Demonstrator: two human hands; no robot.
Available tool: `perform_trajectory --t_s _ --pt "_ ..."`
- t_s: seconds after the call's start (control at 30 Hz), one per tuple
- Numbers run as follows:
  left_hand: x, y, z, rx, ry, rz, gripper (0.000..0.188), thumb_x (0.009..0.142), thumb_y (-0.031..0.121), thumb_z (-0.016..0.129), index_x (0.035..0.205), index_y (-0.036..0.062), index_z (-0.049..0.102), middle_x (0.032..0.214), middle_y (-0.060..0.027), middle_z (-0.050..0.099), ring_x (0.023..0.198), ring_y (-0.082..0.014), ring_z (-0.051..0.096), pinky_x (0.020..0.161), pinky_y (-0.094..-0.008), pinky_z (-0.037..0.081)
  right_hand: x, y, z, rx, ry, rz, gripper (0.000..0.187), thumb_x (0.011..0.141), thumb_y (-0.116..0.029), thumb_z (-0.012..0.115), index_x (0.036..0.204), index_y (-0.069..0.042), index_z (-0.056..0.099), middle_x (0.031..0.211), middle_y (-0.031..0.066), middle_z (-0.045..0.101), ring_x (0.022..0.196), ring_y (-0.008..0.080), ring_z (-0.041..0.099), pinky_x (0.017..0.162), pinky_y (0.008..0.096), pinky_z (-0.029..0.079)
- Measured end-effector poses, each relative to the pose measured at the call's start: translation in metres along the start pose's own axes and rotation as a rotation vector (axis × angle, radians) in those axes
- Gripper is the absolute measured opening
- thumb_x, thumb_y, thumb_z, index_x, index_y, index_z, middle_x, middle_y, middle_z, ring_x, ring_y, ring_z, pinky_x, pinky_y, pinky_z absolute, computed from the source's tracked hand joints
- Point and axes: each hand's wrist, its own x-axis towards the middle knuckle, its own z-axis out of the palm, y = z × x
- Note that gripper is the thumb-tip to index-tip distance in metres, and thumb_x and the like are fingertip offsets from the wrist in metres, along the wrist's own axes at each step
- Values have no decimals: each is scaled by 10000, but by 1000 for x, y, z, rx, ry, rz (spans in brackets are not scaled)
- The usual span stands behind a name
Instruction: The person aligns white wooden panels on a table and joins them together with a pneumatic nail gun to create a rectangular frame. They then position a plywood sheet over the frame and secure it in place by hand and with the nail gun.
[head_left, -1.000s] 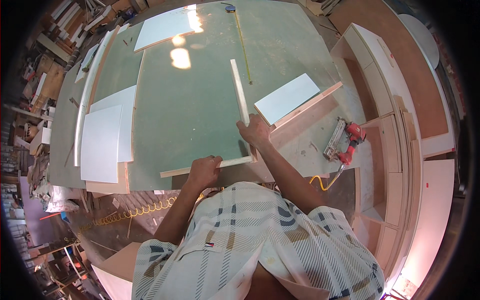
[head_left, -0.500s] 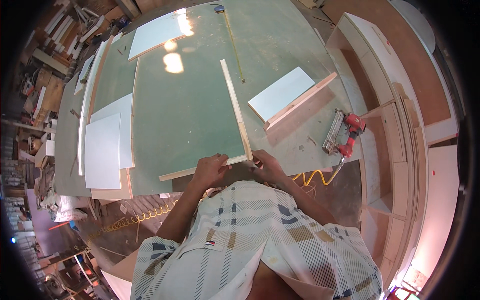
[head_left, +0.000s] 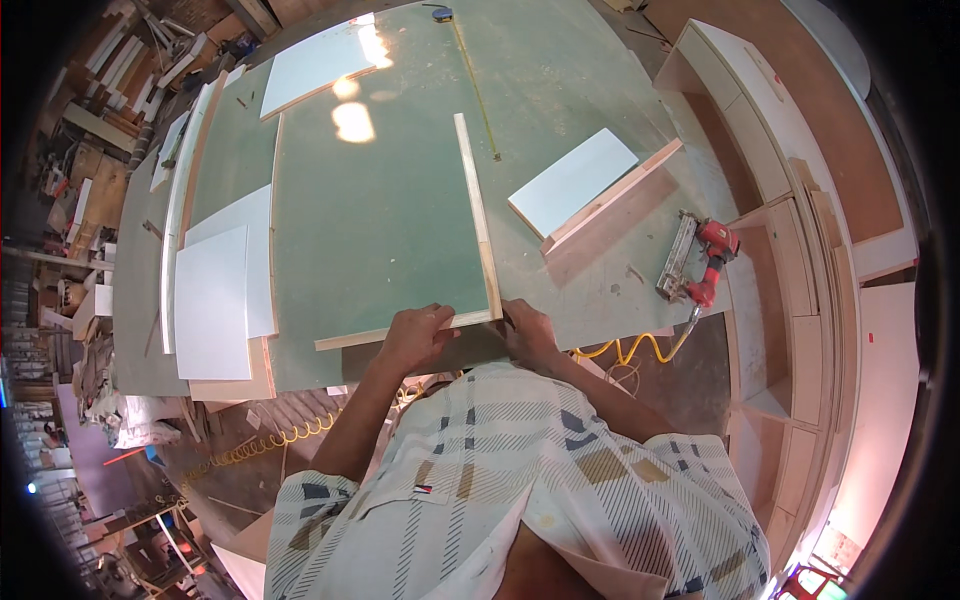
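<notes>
Two narrow pale wood strips lie on edge at the near side of the green-topped table, meeting in an L-shaped corner. My left hand (head_left: 418, 336) grips the crosswise strip (head_left: 350, 340), its fingers bent over the top near the corner. At the corner, my right hand (head_left: 530, 330) pinches the near end of the long strip (head_left: 474, 200), which runs away from me. Some of the right fingertips are hidden behind the wood. To the right lies a red nail gun (head_left: 714, 250) with a yellow coiled hose (head_left: 640, 350).
A white panel (head_left: 575, 180) and a wood strip (head_left: 615, 197) lie right of the long strip. White boards (head_left: 212, 305) are stacked at the left, and another panel (head_left: 315, 65) lies farther back. A tape measure (head_left: 443, 15) is pulled out. A cabinet frame (head_left: 770, 230) stands at the right.
The long strip has swung slightly, its far end to the right, and now stands squarer to the crosswise strip. Both hands keep their places at the corner. The whole view has shifted a little.
</notes>
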Motion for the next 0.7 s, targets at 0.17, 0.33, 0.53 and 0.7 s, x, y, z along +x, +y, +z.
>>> perform_trajectory --t_s 0.17,0.33,0.53,0.7 --pt "1 -5 5 17 -39 7 264 956 316 699 1015 61 668 921 -139 691 854 -369 697 743 -480 534 -3 -2 2 -65 32 -47 386 911 -153 724 1280 -108 621 1078 157 669 936 385 694 775 490 571" --pt "5 -5 5 25 -45 53 248 961 290 692 987 53 624 884 -147 668 829 -370 692 730 -490 531 -5 12 14 -175 134 -140 412 889 -144 752 1274 -84 619 1047 132 665 899 354 700 724 456 585" --pt "10 1 19 67 50 100 285 954 306 711 999 45 607 866 -133 666 796 -348 695 698 -477 537 -8 12 19 -194 244 -237 428 857 -107 766 1255 -72 612 1008 103 644 897 318 691 694 431 589" --pt "20 23 31 108 180 102 404 933 423 726 940 41 594 871 -138 673 739 -330 702 629 -440 552 -13 12 16 -205 184 -200 429 856 -85 748 1254 -59 591 1055 111 592 976 323 661 744 440 580"
